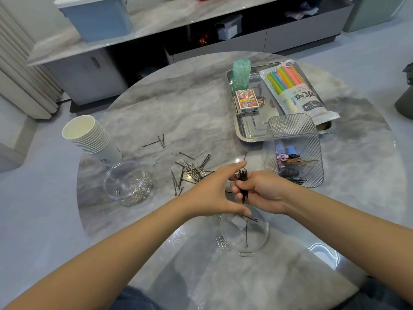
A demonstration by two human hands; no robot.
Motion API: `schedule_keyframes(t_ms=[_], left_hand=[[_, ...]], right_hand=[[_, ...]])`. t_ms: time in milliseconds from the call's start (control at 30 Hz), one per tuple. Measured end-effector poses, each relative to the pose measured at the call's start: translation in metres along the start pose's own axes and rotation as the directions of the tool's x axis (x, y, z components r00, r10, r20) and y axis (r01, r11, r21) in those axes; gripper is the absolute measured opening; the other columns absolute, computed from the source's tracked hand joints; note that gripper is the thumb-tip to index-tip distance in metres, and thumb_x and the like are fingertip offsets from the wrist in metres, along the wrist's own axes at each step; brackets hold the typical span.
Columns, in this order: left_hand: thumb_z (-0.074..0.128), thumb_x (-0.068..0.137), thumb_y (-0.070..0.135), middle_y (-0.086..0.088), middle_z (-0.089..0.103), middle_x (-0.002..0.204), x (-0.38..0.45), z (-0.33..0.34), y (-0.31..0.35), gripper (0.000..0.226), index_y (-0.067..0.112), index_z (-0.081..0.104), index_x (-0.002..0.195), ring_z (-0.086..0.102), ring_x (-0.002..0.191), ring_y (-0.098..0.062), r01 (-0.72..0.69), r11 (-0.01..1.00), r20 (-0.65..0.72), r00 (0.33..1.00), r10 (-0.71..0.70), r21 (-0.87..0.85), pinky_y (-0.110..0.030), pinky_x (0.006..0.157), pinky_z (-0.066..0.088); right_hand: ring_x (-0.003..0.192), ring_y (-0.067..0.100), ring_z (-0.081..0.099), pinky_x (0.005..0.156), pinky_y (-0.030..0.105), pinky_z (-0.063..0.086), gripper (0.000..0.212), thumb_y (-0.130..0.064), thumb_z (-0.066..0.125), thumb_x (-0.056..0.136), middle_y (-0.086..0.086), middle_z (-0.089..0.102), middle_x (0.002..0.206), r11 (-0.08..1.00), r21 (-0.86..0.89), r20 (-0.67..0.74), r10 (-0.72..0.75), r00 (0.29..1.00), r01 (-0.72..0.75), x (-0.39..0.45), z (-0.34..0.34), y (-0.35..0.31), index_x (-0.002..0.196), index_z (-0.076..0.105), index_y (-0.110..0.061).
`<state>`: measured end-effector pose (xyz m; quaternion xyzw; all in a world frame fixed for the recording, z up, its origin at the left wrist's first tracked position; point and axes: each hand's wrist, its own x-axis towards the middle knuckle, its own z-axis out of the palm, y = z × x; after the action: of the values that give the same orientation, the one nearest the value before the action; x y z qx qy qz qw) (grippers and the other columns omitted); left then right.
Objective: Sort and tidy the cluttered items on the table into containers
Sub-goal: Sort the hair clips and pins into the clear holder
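Observation:
My right hand (262, 192) grips a bundle of black hairpins (243, 183) upright above the table. My left hand (214, 189) is beside it with straight fingers spread, its fingertips near the bundle's top. Loose hairpins and paper clips (192, 172) lie scattered just beyond my left hand. A round clear jar (128, 183) at the left holds silver paper clips. A ribbed clear bin (293, 151) at the right holds hair clips and pins. Below my hands lies a clear round lid (244, 233) with one hairpin on it.
A stack of white paper cups (91, 137) lies tilted at the left. A steel tray (250, 128) at the back right carries a card box (247, 100), a green pack (241, 73) and a straw packet (297, 90). A few paper clips (223, 243) lie near the lid.

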<state>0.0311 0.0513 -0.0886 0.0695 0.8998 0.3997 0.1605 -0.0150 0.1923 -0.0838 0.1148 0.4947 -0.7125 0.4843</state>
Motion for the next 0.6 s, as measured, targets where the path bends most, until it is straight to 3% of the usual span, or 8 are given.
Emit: schedule_keyframes(t_ms=[133, 233, 433, 600], left_hand=[[0.084, 0.066, 0.029, 0.008, 0.043, 0.140, 0.001, 0.007, 0.006, 0.094, 0.027, 0.033, 0.145, 0.042, 0.125, -0.003, -0.027, 1.000, -0.080, 0.996, 0.028, 0.014, -0.016, 0.105, 0.031], [0.085, 0.065, 0.024, 0.005, 0.048, 0.134, 0.002, 0.010, 0.008, 0.091, 0.026, 0.037, 0.143, 0.048, 0.115, -0.002, -0.034, 0.998, -0.162, 0.986, 0.026, -0.048, -0.018, 0.103, 0.036], [0.083, 0.068, 0.013, 0.010, 0.051, 0.135, 0.003, 0.014, 0.018, 0.091, 0.026, 0.034, 0.144, 0.050, 0.120, 0.001, -0.089, 0.985, -0.189, 0.980, 0.060, -0.147, -0.022, 0.106, 0.038], [0.086, 0.064, 0.029, 0.017, 0.034, 0.146, 0.002, 0.013, 0.029, 0.104, 0.038, 0.023, 0.146, 0.033, 0.125, 0.010, -0.088, 0.989, -0.136, 0.988, 0.072, -0.115, 0.000, 0.099, 0.025]], right_hand=[[0.058, 0.011, 0.035, 0.041, 0.015, 0.031, 0.026, 0.009, 0.027, 0.096, 0.008, 0.043, 0.071, 0.999, -0.023, -0.014, -0.030, 0.999, 0.030, -0.003, 0.003, 0.002, 0.083, 0.046, -0.003], [0.058, 0.010, 0.038, 0.043, 0.015, 0.036, 0.024, 0.005, 0.030, 0.098, 0.006, 0.043, 0.070, 0.999, -0.027, -0.018, -0.048, 0.999, 0.047, -0.007, 0.003, -0.003, 0.090, 0.051, -0.001], [0.059, 0.013, 0.052, 0.046, 0.023, 0.048, 0.025, 0.001, 0.030, 0.099, 0.006, 0.047, 0.070, 0.999, -0.016, -0.003, -0.040, 0.999, 0.040, -0.020, -0.008, -0.010, 0.102, 0.055, -0.002], [0.056, 0.011, 0.044, 0.050, 0.022, 0.044, 0.022, 0.003, 0.031, 0.099, 0.005, 0.047, 0.068, 0.987, -0.147, -0.005, -0.068, 0.998, 0.067, -0.034, -0.015, -0.015, 0.107, 0.050, -0.001]])
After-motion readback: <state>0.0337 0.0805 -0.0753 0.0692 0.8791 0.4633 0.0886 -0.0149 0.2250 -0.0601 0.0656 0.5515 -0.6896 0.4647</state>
